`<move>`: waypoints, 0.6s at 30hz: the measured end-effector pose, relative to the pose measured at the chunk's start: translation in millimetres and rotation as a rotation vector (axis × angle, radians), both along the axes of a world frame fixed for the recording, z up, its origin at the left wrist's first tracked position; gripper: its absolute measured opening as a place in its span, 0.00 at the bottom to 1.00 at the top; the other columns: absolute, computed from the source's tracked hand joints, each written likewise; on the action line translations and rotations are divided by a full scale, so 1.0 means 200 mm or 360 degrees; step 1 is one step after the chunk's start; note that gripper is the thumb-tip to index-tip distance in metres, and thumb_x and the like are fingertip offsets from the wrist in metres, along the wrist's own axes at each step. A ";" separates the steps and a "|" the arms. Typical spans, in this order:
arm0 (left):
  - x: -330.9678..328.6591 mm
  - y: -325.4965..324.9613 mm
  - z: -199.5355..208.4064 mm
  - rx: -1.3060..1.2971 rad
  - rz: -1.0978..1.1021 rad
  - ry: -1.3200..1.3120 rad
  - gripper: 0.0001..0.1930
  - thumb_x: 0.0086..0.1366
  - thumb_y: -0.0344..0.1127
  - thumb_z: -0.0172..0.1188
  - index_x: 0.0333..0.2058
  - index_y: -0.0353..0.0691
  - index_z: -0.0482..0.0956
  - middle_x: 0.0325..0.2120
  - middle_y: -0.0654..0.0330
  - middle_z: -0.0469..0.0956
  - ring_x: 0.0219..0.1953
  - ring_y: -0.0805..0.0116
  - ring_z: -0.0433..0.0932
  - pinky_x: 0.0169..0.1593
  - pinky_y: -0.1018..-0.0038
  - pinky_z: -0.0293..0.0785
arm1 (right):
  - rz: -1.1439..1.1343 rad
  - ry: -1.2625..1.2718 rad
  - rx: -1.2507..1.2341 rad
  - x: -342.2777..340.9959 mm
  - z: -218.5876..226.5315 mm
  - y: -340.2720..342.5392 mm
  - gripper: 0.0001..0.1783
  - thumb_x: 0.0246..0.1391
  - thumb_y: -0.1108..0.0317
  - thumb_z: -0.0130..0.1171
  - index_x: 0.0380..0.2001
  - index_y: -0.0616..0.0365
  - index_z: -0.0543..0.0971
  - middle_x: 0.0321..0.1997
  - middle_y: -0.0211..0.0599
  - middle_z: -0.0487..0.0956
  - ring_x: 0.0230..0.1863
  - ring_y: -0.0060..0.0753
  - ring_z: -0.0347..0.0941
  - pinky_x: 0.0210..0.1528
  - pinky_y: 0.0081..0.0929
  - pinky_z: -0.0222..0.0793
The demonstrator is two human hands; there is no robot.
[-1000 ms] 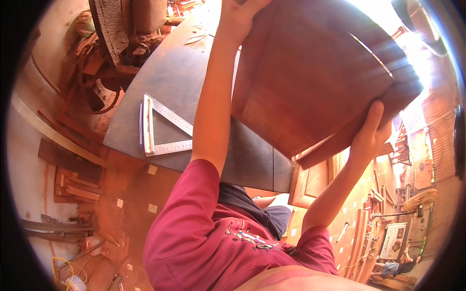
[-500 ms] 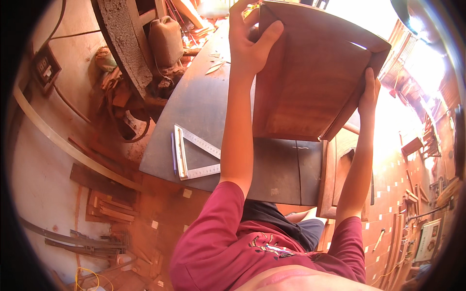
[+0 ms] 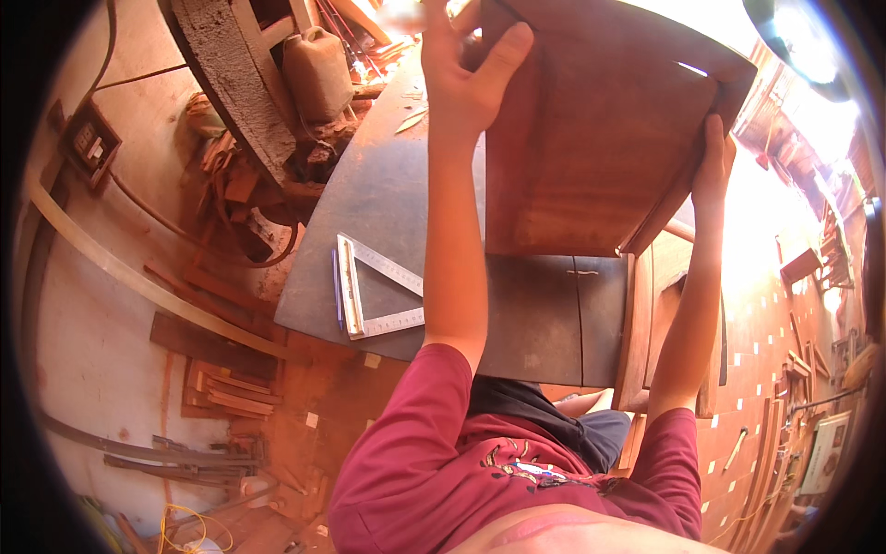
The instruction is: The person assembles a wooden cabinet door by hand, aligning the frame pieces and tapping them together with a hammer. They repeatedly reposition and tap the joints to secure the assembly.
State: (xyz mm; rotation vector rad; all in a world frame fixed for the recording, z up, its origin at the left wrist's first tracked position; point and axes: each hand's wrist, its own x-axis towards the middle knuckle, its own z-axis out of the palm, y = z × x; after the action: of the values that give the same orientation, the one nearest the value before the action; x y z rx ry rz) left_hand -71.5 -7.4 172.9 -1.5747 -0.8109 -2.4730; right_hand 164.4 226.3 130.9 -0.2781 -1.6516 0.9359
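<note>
The left hand (image 3: 466,88) is gripping a brown wooden panel (image 3: 600,138) near its upper left corner, and the right hand (image 3: 712,171) is holding its right edge. The panel is tilting over a dark table (image 3: 531,314). A white triangle ruler (image 3: 392,323) is lying beside the left forearm (image 3: 454,240), and a blue pen (image 3: 338,291) is lying along its left side. A tan jug (image 3: 317,76) is sitting beyond the table.

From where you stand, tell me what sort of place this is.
Most likely a woodworking shop: there is a dark brown framed wooden panel, a pale triangular ruler on a dark grey flat tabletop, and a stack of reddish-brown wooden strips.
</note>
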 end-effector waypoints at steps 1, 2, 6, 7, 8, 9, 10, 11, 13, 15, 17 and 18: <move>-0.02 -0.01 -0.02 -0.0038 0.0005 0.0006 0.35 0.67 0.26 0.62 0.70 0.41 0.58 0.54 0.50 0.76 0.53 0.67 0.76 0.54 0.73 0.73 | -0.0018 -0.0018 0.0011 0.01 0.01 -0.01 0.31 0.73 0.47 0.47 0.56 0.69 0.77 0.54 0.41 0.80 0.55 0.31 0.73 0.60 0.31 0.65; -0.06 0.00 -0.04 -0.0075 -0.0006 0.0012 0.34 0.67 0.26 0.62 0.69 0.40 0.59 0.54 0.51 0.76 0.52 0.68 0.76 0.54 0.74 0.73 | -0.0044 -0.0036 0.0022 0.03 0.01 -0.02 0.30 0.72 0.48 0.48 0.56 0.69 0.77 0.53 0.41 0.80 0.54 0.31 0.73 0.59 0.30 0.65; -0.09 0.05 -0.06 0.0047 0.0100 0.0054 0.32 0.68 0.28 0.61 0.69 0.41 0.61 0.52 0.53 0.76 0.48 0.72 0.75 0.52 0.75 0.71 | -0.0379 -0.0125 0.0009 -0.05 0.05 -0.15 0.26 0.72 0.51 0.52 0.52 0.68 0.79 0.49 0.37 0.82 0.51 0.27 0.74 0.56 0.28 0.67; -0.10 0.04 -0.06 0.0024 0.0081 0.0070 0.34 0.67 0.28 0.62 0.69 0.40 0.60 0.56 0.52 0.73 0.54 0.68 0.74 0.56 0.72 0.72 | -0.0394 -0.0123 0.0012 -0.04 0.04 -0.15 0.26 0.72 0.52 0.52 0.52 0.68 0.80 0.49 0.36 0.82 0.50 0.27 0.74 0.56 0.28 0.67; -0.13 0.04 -0.06 0.0055 0.0308 0.0189 0.34 0.66 0.28 0.62 0.70 0.39 0.60 0.58 0.51 0.72 0.56 0.66 0.72 0.58 0.70 0.71 | -0.0404 -0.0108 0.0032 -0.03 0.04 -0.16 0.26 0.72 0.52 0.53 0.51 0.68 0.80 0.48 0.36 0.82 0.50 0.26 0.74 0.56 0.28 0.67; -0.16 0.03 -0.06 0.0086 0.0536 0.0309 0.35 0.66 0.27 0.62 0.70 0.38 0.60 0.60 0.51 0.70 0.58 0.64 0.71 0.60 0.68 0.70 | -0.0407 -0.0088 0.0056 -0.04 0.04 -0.17 0.25 0.72 0.52 0.53 0.51 0.68 0.80 0.48 0.36 0.82 0.50 0.26 0.74 0.55 0.27 0.67; -0.17 0.04 -0.07 0.0139 0.0527 0.0285 0.37 0.64 0.28 0.64 0.70 0.37 0.60 0.63 0.51 0.66 0.62 0.62 0.69 0.64 0.66 0.66 | -0.0401 -0.0053 0.0104 -0.04 0.04 -0.19 0.25 0.72 0.52 0.53 0.50 0.68 0.80 0.47 0.35 0.82 0.49 0.25 0.74 0.55 0.27 0.67; -0.16 0.06 -0.07 0.0189 0.0510 0.0259 0.39 0.62 0.29 0.67 0.70 0.35 0.60 0.66 0.50 0.63 0.65 0.60 0.66 0.68 0.63 0.63 | -0.0400 -0.0020 0.0152 -0.03 0.05 -0.21 0.25 0.71 0.53 0.53 0.50 0.68 0.81 0.46 0.35 0.83 0.49 0.25 0.74 0.55 0.26 0.67; -0.02 0.04 -0.04 0.0244 0.0377 0.0334 0.42 0.60 0.36 0.71 0.70 0.35 0.60 0.65 0.49 0.66 0.65 0.57 0.68 0.68 0.61 0.63 | -0.0363 -0.0179 0.0104 0.00 0.07 -0.23 0.24 0.71 0.53 0.54 0.49 0.68 0.81 0.45 0.33 0.83 0.47 0.24 0.74 0.53 0.26 0.68; 0.03 0.05 -0.03 0.0170 0.0407 0.0386 0.46 0.57 0.36 0.75 0.70 0.36 0.59 0.61 0.50 0.70 0.61 0.58 0.71 0.66 0.62 0.66 | -0.0428 -0.0107 -0.0002 -0.01 0.07 -0.25 0.24 0.71 0.53 0.54 0.48 0.68 0.81 0.43 0.32 0.83 0.45 0.23 0.74 0.50 0.25 0.69; -0.04 0.06 -0.03 -0.0045 0.0590 0.0401 0.51 0.51 0.26 0.79 0.71 0.40 0.57 0.55 0.56 0.74 0.55 0.64 0.75 0.62 0.67 0.72 | -0.0455 -0.0264 0.0054 0.06 0.00 -0.05 0.24 0.71 0.51 0.55 0.47 0.66 0.82 0.41 0.30 0.83 0.42 0.23 0.74 0.48 0.26 0.70; -0.06 0.05 -0.04 -0.0098 0.0336 0.0293 0.55 0.48 0.20 0.79 0.71 0.41 0.55 0.56 0.54 0.73 0.56 0.63 0.75 0.62 0.67 0.72 | -0.0479 -0.0259 0.0205 0.02 0.01 -0.10 0.26 0.70 0.48 0.56 0.47 0.66 0.81 0.41 0.31 0.83 0.43 0.23 0.73 0.48 0.26 0.70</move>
State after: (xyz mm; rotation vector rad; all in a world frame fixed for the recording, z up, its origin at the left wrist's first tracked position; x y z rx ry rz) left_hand -83.6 2.7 164.2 -1.6140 -0.9754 -2.1418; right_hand 168.4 206.5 133.0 -0.5101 -1.7506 0.5902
